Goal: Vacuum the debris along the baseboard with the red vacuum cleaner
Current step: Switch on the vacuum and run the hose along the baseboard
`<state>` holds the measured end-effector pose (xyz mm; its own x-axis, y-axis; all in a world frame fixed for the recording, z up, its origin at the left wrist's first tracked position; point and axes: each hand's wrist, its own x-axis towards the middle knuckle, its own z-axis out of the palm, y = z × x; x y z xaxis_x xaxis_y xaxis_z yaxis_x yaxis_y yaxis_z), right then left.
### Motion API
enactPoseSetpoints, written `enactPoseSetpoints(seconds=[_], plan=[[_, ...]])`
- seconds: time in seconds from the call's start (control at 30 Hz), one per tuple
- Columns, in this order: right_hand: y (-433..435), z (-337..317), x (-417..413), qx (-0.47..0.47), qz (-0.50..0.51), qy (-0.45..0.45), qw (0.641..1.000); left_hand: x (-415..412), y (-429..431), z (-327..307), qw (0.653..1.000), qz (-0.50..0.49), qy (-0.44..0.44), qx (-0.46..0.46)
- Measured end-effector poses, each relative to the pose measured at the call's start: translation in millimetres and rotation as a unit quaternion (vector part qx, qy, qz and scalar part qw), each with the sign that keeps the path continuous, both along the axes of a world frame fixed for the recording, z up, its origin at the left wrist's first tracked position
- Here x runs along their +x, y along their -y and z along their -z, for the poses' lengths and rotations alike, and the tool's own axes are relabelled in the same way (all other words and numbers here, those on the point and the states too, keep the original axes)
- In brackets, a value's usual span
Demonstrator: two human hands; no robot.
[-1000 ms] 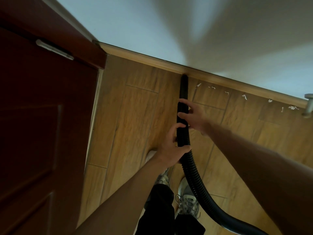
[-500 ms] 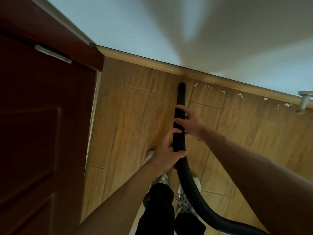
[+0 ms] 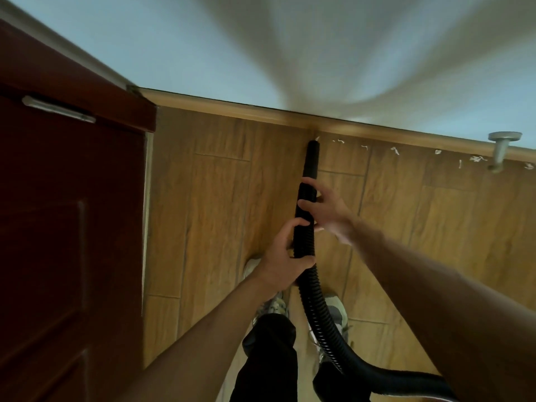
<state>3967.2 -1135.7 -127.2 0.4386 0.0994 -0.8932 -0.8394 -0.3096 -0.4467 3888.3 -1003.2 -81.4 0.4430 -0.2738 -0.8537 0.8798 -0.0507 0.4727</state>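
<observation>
A black ribbed vacuum hose [image 3: 314,311] runs up from the bottom right and ends in a smooth black nozzle [image 3: 311,159] pointing at the wooden baseboard [image 3: 232,107]. My left hand [image 3: 285,256] grips the hose lower down. Higher up, my right hand [image 3: 324,210] holds it just behind the nozzle, fingers wrapped over the top. The nozzle tip sits a little short of the baseboard, beside a white scrap [image 3: 317,138]. Several more white scraps [image 3: 394,150] lie along the baseboard to the right. The red vacuum body is out of view.
A dark red door [image 3: 69,242] fills the left side, close to the hose. A metal door stopper [image 3: 500,150] juts from the baseboard at the far right. My feet in pale sneakers [image 3: 271,307] stand on the wood-look floor below my hands.
The nozzle tip has drawn back from the baseboard, where it touched a second ago. Both hands keep their hold on the hose. The view has shifted slightly.
</observation>
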Motion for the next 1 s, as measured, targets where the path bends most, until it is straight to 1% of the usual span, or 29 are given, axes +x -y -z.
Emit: enactPoseSetpoints(seconds=[0.23, 0.57, 1.0], plan=[[6, 2, 3, 0.011, 0.018, 0.007, 1.0, 7, 9, -3, 1.0, 0.021, 0.009, 0.018], [32, 0, 9, 0.022, 0.011, 0.014, 1.0, 11, 36, -2, 0.999, 0.022, -0.003, 0.032], [68, 3, -4, 0.037, 0.016, 0.008, 0.999, 0, 72, 2, 0.999, 0.006, -0.044, 0.009]])
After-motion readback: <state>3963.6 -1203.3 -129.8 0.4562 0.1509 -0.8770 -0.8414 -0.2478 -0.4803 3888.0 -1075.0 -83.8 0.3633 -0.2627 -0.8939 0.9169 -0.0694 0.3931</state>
